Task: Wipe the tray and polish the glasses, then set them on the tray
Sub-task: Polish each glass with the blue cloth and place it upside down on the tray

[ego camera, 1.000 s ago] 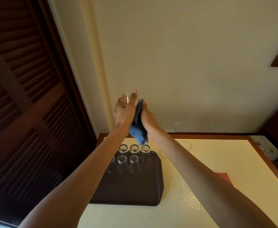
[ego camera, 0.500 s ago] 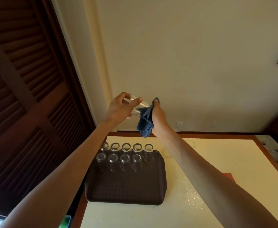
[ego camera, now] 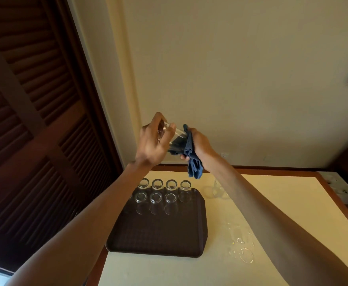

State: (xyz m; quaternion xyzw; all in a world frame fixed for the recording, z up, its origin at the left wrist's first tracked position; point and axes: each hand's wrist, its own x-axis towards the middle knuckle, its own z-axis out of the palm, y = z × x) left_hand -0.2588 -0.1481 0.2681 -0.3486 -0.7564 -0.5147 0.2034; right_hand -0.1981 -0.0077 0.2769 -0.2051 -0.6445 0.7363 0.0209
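L hand (ego camera: 151,144) grips smooth clear glass (ego camera: 174,139); R hand (ego camera: 199,144) holds nubby blue cloth (ego camera: 191,159).

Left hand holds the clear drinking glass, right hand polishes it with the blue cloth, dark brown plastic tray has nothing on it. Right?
No: the head view shows the dark brown plastic tray carrying two rows of clear glasses at its far end. The rest holds: left hand on the clear drinking glass, right hand polishing with the blue cloth.

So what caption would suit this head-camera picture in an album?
Left hand holds a glass, right hand polishes it with a blue cloth above the tray.
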